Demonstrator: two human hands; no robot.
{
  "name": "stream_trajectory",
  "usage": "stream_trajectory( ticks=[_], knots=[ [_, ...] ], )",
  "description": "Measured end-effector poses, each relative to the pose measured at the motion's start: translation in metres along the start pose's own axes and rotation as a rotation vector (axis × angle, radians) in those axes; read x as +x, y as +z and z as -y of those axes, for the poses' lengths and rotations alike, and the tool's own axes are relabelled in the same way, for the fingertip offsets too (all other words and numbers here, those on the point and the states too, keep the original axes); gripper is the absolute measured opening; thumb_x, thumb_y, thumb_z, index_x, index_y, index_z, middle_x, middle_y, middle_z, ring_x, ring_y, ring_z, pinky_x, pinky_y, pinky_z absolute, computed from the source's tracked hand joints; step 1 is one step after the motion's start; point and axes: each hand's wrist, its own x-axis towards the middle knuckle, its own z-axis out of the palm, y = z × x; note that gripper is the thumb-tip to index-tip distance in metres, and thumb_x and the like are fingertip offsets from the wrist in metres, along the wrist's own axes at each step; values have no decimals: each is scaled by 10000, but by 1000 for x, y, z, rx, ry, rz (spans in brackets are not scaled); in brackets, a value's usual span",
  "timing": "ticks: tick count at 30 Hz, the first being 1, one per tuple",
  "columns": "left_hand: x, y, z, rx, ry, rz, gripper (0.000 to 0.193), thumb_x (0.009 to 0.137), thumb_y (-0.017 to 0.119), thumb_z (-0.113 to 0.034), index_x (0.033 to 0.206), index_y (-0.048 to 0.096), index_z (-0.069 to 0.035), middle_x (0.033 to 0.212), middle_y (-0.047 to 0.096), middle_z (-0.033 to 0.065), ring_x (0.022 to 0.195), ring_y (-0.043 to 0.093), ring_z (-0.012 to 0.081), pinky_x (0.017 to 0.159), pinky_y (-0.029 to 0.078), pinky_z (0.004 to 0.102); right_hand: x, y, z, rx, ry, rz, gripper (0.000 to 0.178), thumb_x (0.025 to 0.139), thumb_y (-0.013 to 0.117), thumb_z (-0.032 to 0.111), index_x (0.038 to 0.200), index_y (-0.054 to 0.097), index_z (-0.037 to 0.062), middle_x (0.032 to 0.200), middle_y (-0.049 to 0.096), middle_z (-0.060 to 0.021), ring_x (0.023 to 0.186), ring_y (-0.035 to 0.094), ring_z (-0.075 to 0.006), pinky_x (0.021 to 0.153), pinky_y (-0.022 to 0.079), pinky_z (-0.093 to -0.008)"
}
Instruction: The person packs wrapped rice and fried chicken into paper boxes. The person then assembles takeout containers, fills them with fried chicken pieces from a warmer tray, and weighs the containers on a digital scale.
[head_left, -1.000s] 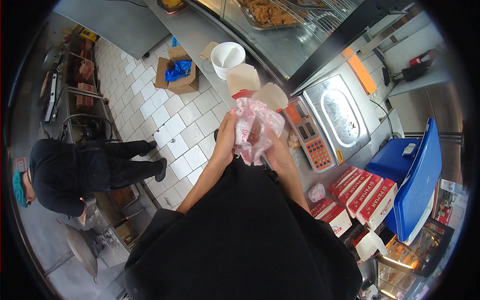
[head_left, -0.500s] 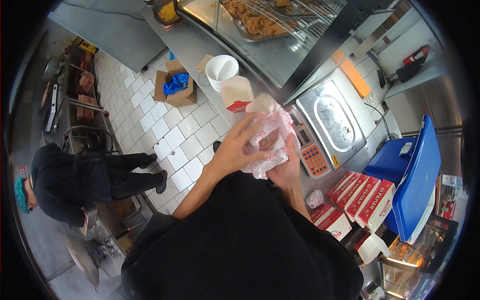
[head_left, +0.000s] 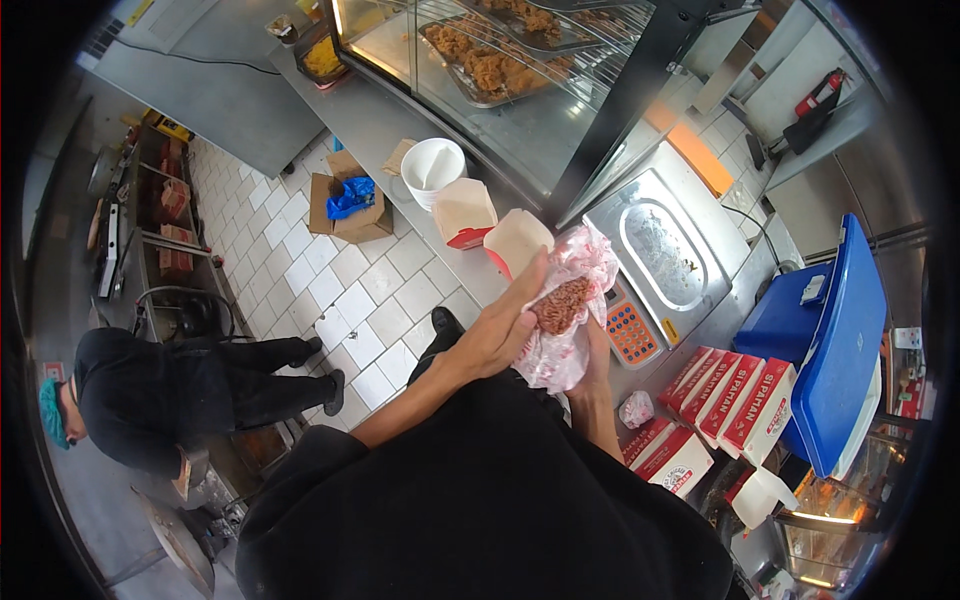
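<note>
A pink-and-white printed wrapping paper (head_left: 552, 362) lies spread open between my hands, with a clump of reddish-brown grainy food (head_left: 563, 304), perhaps rice, bare in its middle. My left hand (head_left: 503, 325) is closed on the paper's left edge, thumb beside the food. From below and the right, my right hand (head_left: 592, 368) supports the paper, its fingers mostly hidden underneath. Just beyond my left fingers stands an open red-and-white carton (head_left: 516, 242), and a second open carton (head_left: 465, 208) is to its left. Both cartons sit on the steel counter.
A weighing scale (head_left: 633, 330) with a steel pan stands right of my hands. Folded red-and-white boxes (head_left: 727, 393), a small wrapped bundle (head_left: 636, 409) and a blue cooler (head_left: 835, 350) are farther right. A white tub (head_left: 434, 165) and glass food cabinet (head_left: 500, 120) lie beyond. A co-worker (head_left: 150, 390) stands left.
The wrapping paper has been opened out, baring the brown food that it mostly covered. My left hand has shifted to the paper's left side, and the second carton now shows more fully.
</note>
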Motion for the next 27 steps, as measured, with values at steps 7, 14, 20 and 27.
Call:
stream_trajectory(
  ticks=[7, 14, 20, 27],
  knots=[
    [-4, 18, 20, -363, -292, -178, 465, 1069, 303, -205, 1453, 381, 46, 1484, 430, 181, 1386, 392, 258, 1148, 285, 355, 10, -23, -10, 180, -78, 81, 483, 986, 498, 242, 1396, 427, -2, 1340, 561, -169, 1180, 593, -298, 1023, 488, -454],
    [12, 15, 40, -625, -474, -422, 401, 1072, 346, -233, 1362, 475, 11, 1339, 548, 118, 1174, 547, 187, 992, 438, 329, 30, -4, -12, 47, -183, -17, 512, 964, 528, 285, 1421, 433, 75, 1376, 534, -150, 1240, 545, -317, 1072, 425, -515],
    [11, -46, 85, 521, -176, -84, 613, 779, 768, -218, 1341, 528, -161, 1287, 572, 96, 808, 631, 248, 803, 517, 366, 44, -19, 26, -283, -331, -415, 429, 945, 574, 65, 1357, 469, 10, 1250, 598, -131, 1105, 626, -254, 920, 538, -397],
    [-7, -44, 156, 802, -50, 112, 508, 744, 786, -219, 1190, 565, -115, 1238, 582, 55, 890, 627, 263, 812, 508, 407, 53, -3, 47, -322, -410, -506, 393, 980, 546, 131, 1344, 488, -5, 1255, 597, -137, 1118, 622, -263, 924, 533, -399]
  ],
)
